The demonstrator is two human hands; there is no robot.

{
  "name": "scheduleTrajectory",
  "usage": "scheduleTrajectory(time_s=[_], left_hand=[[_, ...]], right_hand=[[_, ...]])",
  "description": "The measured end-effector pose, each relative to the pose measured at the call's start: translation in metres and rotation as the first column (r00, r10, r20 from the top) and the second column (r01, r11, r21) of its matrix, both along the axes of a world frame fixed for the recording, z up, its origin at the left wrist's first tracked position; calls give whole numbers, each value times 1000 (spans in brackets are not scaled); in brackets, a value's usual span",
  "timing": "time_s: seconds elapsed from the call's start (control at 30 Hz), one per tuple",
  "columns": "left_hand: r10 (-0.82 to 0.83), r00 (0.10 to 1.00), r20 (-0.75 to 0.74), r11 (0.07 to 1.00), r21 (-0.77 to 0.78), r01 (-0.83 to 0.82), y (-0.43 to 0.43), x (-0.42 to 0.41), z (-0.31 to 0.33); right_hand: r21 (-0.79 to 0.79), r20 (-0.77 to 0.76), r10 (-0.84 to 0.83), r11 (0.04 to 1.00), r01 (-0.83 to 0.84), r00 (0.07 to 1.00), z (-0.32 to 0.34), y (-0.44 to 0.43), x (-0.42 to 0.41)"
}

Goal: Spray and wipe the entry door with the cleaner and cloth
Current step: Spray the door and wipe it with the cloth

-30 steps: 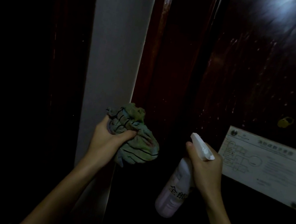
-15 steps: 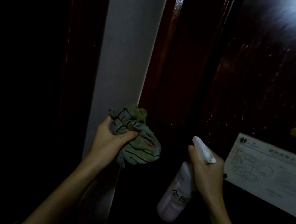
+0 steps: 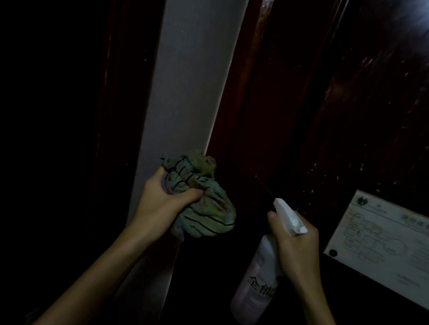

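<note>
The right hand (image 3: 296, 247) is gripping the spray bottle (image 3: 256, 285), nozzle aiming at the dark door (image 3: 381, 117); spraying seems underway. The left hand (image 3: 163, 202) is clutching the bunched cloth (image 3: 199, 199) beside the frame, ready for wiping next.

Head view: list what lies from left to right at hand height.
Left hand → cloth → spray bottle → right hand → white sign on the door.
</note>
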State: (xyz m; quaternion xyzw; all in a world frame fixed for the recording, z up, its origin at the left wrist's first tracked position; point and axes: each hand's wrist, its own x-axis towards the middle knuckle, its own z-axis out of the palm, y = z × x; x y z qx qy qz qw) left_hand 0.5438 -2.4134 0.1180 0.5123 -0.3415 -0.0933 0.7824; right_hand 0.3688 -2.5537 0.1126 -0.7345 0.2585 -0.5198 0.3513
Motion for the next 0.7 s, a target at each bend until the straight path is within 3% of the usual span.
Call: scheduleTrajectory(time_s=[0.7], left_hand=[[-31, 998, -47, 999, -11, 31, 6, -6, -3]], right_hand=[[107, 38, -60, 993, 55, 998, -1, 12, -10]])
